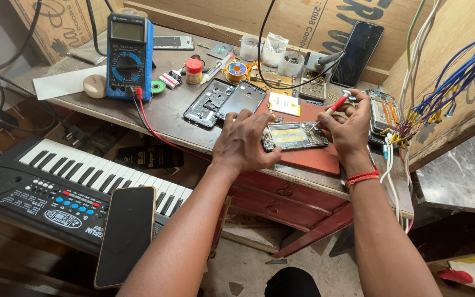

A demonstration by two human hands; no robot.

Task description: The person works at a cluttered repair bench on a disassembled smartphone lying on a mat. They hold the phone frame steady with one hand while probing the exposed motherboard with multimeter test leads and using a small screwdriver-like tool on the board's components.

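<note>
My left hand (243,144) presses fingers together on the opened phone (294,136) at the near bench edge (193,144) (crowded beyond), right hand (347,127) pinching a red-handled screwdriver (332,108).

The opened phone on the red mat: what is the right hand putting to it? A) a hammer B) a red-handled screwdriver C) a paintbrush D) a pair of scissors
B: the right hand grips a red-handled screwdriver with its tip at the edge of the opened phone, which the left hand steadies.
</note>
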